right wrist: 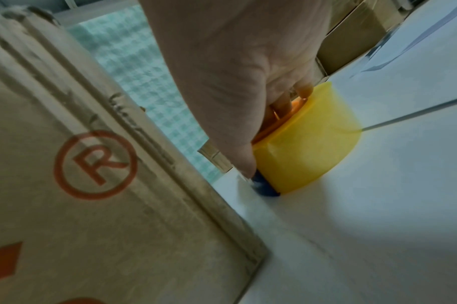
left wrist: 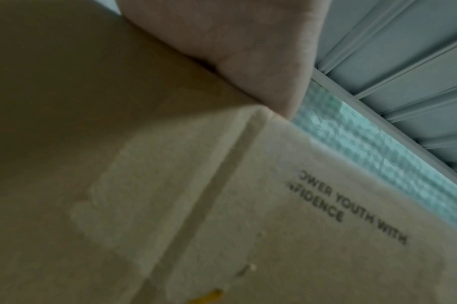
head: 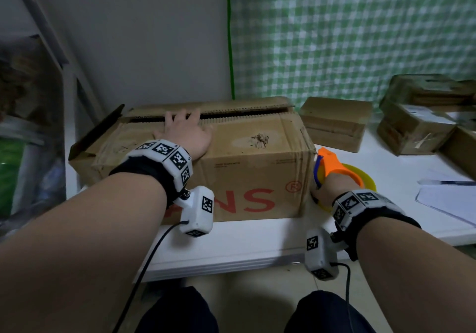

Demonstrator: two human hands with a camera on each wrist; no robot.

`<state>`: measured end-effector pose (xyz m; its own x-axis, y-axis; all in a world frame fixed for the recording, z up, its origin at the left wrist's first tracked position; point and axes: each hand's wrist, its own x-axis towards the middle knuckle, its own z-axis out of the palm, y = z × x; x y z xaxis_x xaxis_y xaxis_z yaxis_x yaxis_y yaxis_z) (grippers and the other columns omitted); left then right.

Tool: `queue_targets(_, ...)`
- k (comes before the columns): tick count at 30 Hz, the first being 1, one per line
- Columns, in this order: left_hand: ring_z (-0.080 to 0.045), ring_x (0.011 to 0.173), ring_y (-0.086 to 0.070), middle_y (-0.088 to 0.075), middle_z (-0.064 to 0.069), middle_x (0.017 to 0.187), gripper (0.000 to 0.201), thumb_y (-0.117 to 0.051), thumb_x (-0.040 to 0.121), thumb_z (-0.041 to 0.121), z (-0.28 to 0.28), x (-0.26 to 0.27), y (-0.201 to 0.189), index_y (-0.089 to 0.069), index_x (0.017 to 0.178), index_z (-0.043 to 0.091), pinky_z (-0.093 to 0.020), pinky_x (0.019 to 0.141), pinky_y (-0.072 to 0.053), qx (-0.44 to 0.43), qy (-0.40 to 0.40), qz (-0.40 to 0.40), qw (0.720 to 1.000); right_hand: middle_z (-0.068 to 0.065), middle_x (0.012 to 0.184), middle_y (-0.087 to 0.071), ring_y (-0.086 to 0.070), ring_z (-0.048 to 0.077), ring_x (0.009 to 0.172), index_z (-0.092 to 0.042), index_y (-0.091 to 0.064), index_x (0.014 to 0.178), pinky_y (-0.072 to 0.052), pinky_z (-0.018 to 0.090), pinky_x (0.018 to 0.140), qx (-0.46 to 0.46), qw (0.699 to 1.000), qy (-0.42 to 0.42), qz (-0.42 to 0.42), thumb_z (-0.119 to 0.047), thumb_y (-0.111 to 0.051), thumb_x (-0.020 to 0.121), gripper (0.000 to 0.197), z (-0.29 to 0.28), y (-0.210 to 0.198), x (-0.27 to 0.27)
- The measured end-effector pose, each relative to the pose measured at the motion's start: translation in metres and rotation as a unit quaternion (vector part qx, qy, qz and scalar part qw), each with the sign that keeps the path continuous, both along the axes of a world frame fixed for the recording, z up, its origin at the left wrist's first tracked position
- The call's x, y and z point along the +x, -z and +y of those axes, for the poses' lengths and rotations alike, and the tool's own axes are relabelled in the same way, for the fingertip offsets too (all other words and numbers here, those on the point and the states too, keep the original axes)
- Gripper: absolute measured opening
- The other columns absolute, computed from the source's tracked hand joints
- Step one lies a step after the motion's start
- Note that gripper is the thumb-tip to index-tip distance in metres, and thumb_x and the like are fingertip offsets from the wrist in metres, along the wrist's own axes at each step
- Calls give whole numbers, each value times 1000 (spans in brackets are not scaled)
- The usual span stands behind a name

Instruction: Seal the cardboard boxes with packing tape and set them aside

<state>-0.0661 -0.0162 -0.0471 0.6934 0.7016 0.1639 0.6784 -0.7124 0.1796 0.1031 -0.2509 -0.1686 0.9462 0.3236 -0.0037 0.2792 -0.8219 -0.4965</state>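
Observation:
A large brown cardboard box (head: 255,175) with red lettering stands on the white table (head: 231,242). Its two top flaps meet with a narrow dark gap along the seam. My left hand (head: 184,130) lies flat on the near flap, fingers straight and reaching the seam. The left wrist view shows only the heel of that hand (left wrist: 235,51) on the box (left wrist: 170,205). My right hand (head: 331,191) grips a yellow tape roll (head: 360,175) in an orange dispenser (head: 331,160) just right of the box. In the right wrist view its fingers (right wrist: 282,102) curl into the tape roll (right wrist: 308,144), which sits on the table.
Smaller taped cardboard boxes (head: 334,124) lie at the back right, with a stack of more (head: 422,116) farther right. White paper sheets (head: 448,198) lie near the right edge. A metal shelf rack (head: 38,101) stands at the left. A grey wall and green checked curtain (head: 360,36) close the back.

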Motion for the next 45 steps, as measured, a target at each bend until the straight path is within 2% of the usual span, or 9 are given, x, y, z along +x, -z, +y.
queue_targets(5, -31, 142, -18, -24, -9, 154, 56, -21, 97, 49, 5, 3, 1, -26, 148, 29, -60, 111, -19, -20, -1, 63, 998, 11, 113, -56, -58, 30, 95, -27, -37, 128, -40, 37, 79, -83, 993, 3, 83, -27, -62, 80, 54, 2, -22, -4)
queue_targets(11, -34, 142, -19, -17, -10, 157, 63, -17, 94, 59, 6, 2, 2, -18, 151, 30, -50, 115, -20, -51, 12, 82, 995, 5, 71, -51, -50, 27, 71, -16, -44, 76, -40, 43, 96, -75, 997, 33, 0, -19, -46, 86, 11, -4, -55, -24)
queue_targets(20, -32, 142, -19, -15, -10, 157, 64, -17, 96, 56, -16, -17, -9, -23, 149, 22, -46, 115, -20, -78, 27, 106, 991, 10, 81, -52, -48, 30, 73, -7, -50, 95, -35, 33, 63, 102, 976, 55, -186, -31, -44, 91, 24, -6, -161, -45)
queue_targets(24, -27, 145, -14, -13, -8, 158, 62, -22, 98, 53, -17, -23, -19, -19, 150, 21, -42, 117, -17, -80, 62, 109, 989, 2, 70, -45, -42, 18, 59, -14, -45, 77, -27, 31, 50, 219, 962, -3, -163, -31, -48, 89, 22, 17, -202, -64)
queue_targets(28, -24, 145, -13, -11, -6, 159, 64, -31, 99, 49, -8, -35, -34, -11, 152, 20, -33, 115, -13, -152, 100, 89, 979, 3, 67, -42, -42, 21, 62, -12, -39, 65, -29, 31, 54, 315, 943, -78, -71, -31, -51, 90, 33, 60, -217, -89)
queue_targets(31, -22, 135, -36, -38, -3, 149, 51, -45, 97, 40, 8, -51, -50, -38, 145, 22, -27, 108, -26, -175, 97, -15, 980, 9, 84, -53, -51, 26, 79, -9, -52, 79, -38, 37, 64, 338, 934, -112, -25, -31, -53, 91, 25, 95, -214, -104)
queue_targets(37, -29, 121, -49, -49, -13, 138, 47, -53, 95, 28, 62, -87, -66, -46, 136, 6, -34, 98, -38, -143, -54, -49, 987, 21, 113, -59, -55, 35, 105, -9, -59, 86, -45, 47, 93, 310, 939, -149, 2, -32, -51, 94, 26, 144, -207, -109)
queue_targets(42, -31, 104, -59, -61, -16, 119, 52, -63, 87, 37, 96, -96, -42, -55, 124, 1, -37, 93, -47, -257, -110, -19, 960, 5, 93, -52, -46, 17, 89, -13, -50, 94, -36, 19, 61, 283, 948, -144, 0, -32, -44, 97, 20, 151, -200, -93)
queue_targets(45, -34, 120, -50, -50, -16, 136, 74, -71, 80, 42, 99, -92, -32, -43, 138, 7, -44, 103, -41, -269, -114, -21, 956, 11, 82, -45, -45, 26, 85, -8, -46, 102, -34, 32, 63, 202, 967, -148, -49, -24, -33, 102, 21, 144, -199, -86)
